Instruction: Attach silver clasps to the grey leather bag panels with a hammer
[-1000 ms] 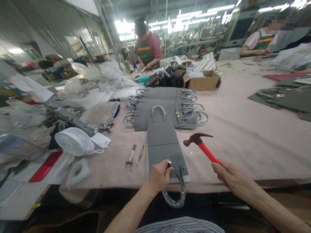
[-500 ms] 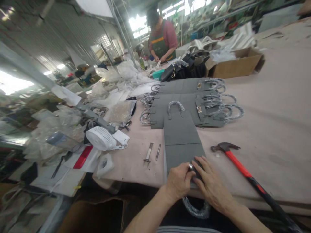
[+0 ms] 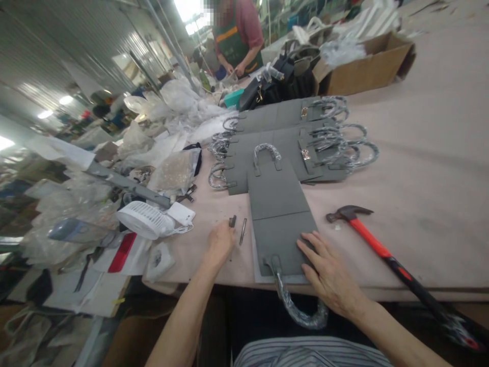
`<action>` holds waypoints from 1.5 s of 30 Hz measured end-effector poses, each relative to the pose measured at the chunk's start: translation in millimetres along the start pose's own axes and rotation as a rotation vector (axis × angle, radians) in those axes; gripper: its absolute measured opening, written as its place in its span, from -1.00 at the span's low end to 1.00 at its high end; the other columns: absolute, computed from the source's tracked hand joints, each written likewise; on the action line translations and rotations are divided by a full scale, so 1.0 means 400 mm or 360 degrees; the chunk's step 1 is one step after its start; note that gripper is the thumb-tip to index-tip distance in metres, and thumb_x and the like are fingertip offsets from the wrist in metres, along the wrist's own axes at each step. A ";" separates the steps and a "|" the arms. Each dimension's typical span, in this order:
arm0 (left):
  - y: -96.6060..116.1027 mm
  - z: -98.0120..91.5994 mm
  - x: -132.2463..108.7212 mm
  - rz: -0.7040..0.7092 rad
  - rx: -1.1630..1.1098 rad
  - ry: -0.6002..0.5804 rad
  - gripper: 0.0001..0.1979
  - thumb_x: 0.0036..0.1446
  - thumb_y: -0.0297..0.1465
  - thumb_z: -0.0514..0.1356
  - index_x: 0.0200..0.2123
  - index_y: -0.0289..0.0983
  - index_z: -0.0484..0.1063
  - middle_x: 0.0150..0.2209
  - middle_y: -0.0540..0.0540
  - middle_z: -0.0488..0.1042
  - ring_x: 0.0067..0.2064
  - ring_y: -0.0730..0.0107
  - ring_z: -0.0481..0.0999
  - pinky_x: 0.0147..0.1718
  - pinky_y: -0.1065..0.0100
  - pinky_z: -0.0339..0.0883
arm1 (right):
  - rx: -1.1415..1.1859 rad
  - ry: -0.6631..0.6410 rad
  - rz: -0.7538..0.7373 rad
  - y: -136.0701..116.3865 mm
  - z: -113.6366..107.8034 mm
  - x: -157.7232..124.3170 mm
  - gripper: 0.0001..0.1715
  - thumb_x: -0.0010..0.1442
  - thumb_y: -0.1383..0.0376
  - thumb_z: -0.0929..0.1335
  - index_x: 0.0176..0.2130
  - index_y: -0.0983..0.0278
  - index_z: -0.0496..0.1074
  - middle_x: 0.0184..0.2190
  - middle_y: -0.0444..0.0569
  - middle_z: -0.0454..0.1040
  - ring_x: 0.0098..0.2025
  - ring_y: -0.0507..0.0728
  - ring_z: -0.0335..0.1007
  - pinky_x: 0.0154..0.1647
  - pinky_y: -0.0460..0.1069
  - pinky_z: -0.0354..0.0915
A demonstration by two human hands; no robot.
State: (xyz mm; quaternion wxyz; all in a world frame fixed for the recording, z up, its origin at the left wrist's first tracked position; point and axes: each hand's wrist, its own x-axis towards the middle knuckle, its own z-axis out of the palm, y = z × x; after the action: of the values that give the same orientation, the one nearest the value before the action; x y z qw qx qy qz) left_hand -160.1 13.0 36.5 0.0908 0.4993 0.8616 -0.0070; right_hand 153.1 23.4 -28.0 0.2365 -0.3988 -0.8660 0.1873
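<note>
A long workshop table [image 3: 420,168] covered in pale cloth runs away from the person, with metal walls and strip lights behind it. One co-worker [image 3: 237,35] in a green apron stands at the far end.

In the head view, one grey panel [image 3: 280,214] lies lengthwise at the near edge. Its one wrapped handle [image 3: 300,313] hangs over the table edge toward the person's lap. The right hand [image 3: 328,275] lies flat on the panel's near right corner, fingers straight and slightly spread, gripping nothing. The left hand [image 3: 220,243] rests on the cloth just left of the panel. Its fingers are drawn together over one flat metal tool [image 3: 232,221], of which only the dark tip shows. Whether they grip it cannot be seen. One thin metal pin [image 3: 243,231] lies between that hand and the panel.

One hammer [image 3: 376,244] with a red and black shaft lies right of the panel, apart from both hands. Beyond are the stacked grey panels [image 3: 275,120], whose many looped handles are too overlapped to count. One cardboard box [image 3: 367,71] and one black bag [image 3: 273,84] sit behind them. At left is one white fan [image 3: 142,220] beside one white card [image 3: 182,214], its print too small to read.
</note>
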 end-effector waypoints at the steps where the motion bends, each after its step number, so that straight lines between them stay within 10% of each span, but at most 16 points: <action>1: 0.004 0.007 -0.002 0.0045 0.0102 0.0017 -0.79 0.31 -0.39 0.13 -0.08 -0.30 0.51 -0.10 -0.31 0.58 -0.06 0.06 0.60 -0.12 0.24 0.41 | 0.0015 -0.0002 0.0007 -0.002 -0.001 0.000 -0.44 0.33 0.27 0.22 0.26 0.29 0.37 0.33 0.17 0.24 0.41 0.37 0.03 0.34 0.35 0.19; 21: 0.084 0.017 0.027 0.0151 0.0047 -0.0209 -0.89 0.12 -0.45 0.17 -0.32 -0.29 0.50 -0.20 -0.37 0.63 -0.10 -0.01 0.64 -0.21 0.24 0.41 | 0.0054 -0.0013 0.0027 -0.013 -0.008 -0.002 -0.42 0.30 0.31 0.24 0.27 0.34 0.33 0.33 0.19 0.21 0.43 0.36 -0.04 0.38 0.33 0.12; 30: 0.137 0.015 -0.132 0.0013 -0.2175 -0.0184 -0.72 0.03 -0.21 0.28 -0.28 -0.26 0.38 -0.43 -0.03 0.56 -0.41 0.29 0.62 -0.36 0.31 0.51 | 0.0079 -0.0029 0.0043 -0.019 -0.012 -0.003 -0.44 0.29 0.33 0.24 0.24 0.39 0.36 0.34 0.22 0.21 0.43 0.37 -0.04 0.39 0.34 0.10; 36: 0.240 0.097 -0.219 0.0567 -0.1882 -0.0092 -0.75 0.30 -0.26 0.13 -0.37 -0.27 0.46 -0.38 -0.08 0.58 -0.31 0.37 0.58 -0.24 0.35 0.50 | 0.0076 -0.0031 0.0039 -0.026 -0.019 0.000 -0.44 0.30 0.32 0.24 0.24 0.37 0.37 0.32 0.23 0.24 0.41 0.38 0.00 0.36 0.35 0.14; 45: 0.234 0.139 -0.220 0.0527 -0.1993 0.0056 -0.80 0.32 -0.29 0.17 -0.31 -0.27 0.47 -0.33 -0.07 0.60 -0.29 0.38 0.61 -0.22 0.35 0.53 | 0.0077 0.0042 0.0026 -0.016 0.001 -0.005 -0.45 0.28 0.32 0.27 0.23 0.38 0.37 0.32 0.21 0.24 0.42 0.36 -0.01 0.37 0.33 0.14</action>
State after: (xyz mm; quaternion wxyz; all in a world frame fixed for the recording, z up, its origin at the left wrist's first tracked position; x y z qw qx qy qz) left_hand -28.6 -21.4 3.7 0.3507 0.4782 0.6156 0.5191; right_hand 150.1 17.8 -25.3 0.2558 -0.4023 -0.8548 0.2049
